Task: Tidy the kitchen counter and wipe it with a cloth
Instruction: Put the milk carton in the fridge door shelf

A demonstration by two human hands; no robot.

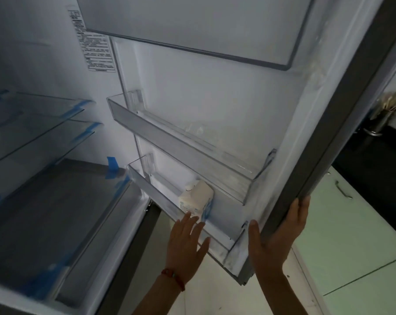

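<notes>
Standing in the lower door bin [169,208], the milk carton [196,198] is just above the fingertips of the left hand [186,244], whose fingers are spread flat and hold nothing. The right hand [276,242] wraps the fridge door [342,123] edge. Tidying seems partly done; wiping is left, with no cloth visible.

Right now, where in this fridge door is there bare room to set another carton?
The upper door bin looks bare along its length. The lower door bin has room left of the milk carton; right of it, the left hand crowds the front.
</notes>
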